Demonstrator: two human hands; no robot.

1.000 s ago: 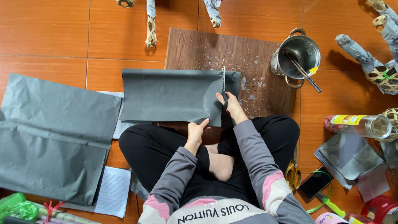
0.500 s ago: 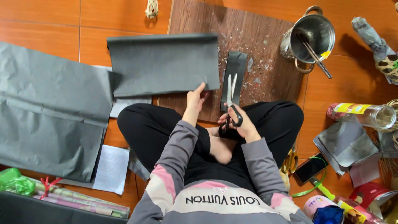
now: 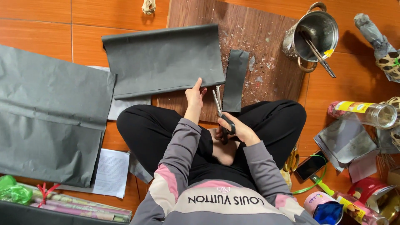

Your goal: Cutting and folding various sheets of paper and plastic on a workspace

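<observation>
1. The grey sheet lies folded, flat and matte on the board at upper centre.
2. A narrow cut strip lies just right of it.
3. Left hand: grip open, fingertip on the sheet's lower edge.
4. Right hand: grip closed on scissors, blades parted.

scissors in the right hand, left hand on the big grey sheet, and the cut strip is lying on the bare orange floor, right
Not quite. The head view shows the cut strip lying on the brown wooden board, not the floor. The rest holds: right hand grips the scissors, left hand touches the big grey sheet.
</observation>
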